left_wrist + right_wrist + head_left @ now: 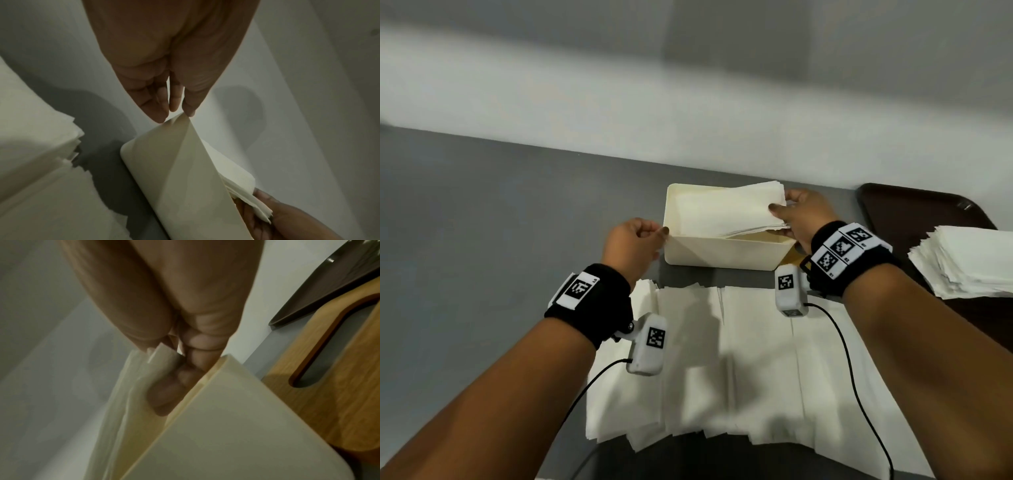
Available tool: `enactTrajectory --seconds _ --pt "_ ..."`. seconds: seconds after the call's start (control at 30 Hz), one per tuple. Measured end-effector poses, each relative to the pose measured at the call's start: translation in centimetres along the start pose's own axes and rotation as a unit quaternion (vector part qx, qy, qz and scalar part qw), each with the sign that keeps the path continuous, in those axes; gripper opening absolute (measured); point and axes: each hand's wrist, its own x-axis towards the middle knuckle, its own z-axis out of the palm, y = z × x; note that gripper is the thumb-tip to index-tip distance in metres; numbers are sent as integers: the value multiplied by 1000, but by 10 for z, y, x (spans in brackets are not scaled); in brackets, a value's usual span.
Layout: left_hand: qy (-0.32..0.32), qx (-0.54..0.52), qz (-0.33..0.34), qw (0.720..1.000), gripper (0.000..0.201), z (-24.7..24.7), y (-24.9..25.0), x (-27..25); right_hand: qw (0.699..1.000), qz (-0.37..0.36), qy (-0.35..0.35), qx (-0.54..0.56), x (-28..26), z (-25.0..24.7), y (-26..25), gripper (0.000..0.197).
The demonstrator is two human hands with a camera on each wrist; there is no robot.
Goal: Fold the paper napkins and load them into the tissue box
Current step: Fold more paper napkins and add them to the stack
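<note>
An open cream tissue box (722,251) stands on the grey table. My right hand (782,217) grips a stack of folded white napkins (729,212), thumb on top and fingers beneath. The stack slants down into the box, its right end still above the rim. The right wrist view shows my right hand (168,369) with its fingers curled under the napkin stack (131,402), just inside the box wall (226,434). My left hand (659,236) pinches the box's near left corner; in the left wrist view the fingertips (189,112) meet on that corner of the box (185,178).
Flat napkins (722,359) lie spread in overlapping rows in front of the box. A tall napkin pile (969,263) sits on a dark brown tray (893,205) at the right. A wooden slotted lid (339,386) lies right of the box. The wall runs close behind.
</note>
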Motion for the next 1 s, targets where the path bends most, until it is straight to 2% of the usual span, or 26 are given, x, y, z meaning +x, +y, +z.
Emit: enactTrajectory --seconds 0.1,0.23,0.37,0.43,0.5,0.6,0.63,0.73,0.83,1.0 --pt "1 -2 -2 1000 6 1 -1 1 996 -7 7 -86 7 8 1 18" --pt "-3 -1 -2 1000 5 0 -1 3 972 -47 24 -228 6 11 0 22" --pt "26 30 15 999 17 -2 -1 -1 941 -71 65 -324 -11 7 -10 45" --pt "62 54 31 996 20 -5 -1 -5 933 -99 91 -334 -26 1 -14 44" --pt "69 76 43 994 20 -5 1 -15 927 -122 117 -335 -47 -8 -14 33" --pt "30 103 48 993 19 1 4 -38 938 -84 121 -312 -82 -22 8 13" --pt "8 115 49 992 18 5 4 -47 944 -64 112 -305 -94 -26 22 12" --pt "-59 138 43 988 14 16 -3 -68 956 -2 64 -288 -124 -28 69 19" --pt "-107 150 30 982 16 26 -14 -84 948 54 29 -313 -146 -20 100 22" --pt "-147 171 12 974 16 37 -29 -100 940 89 42 -326 -154 -5 110 37"
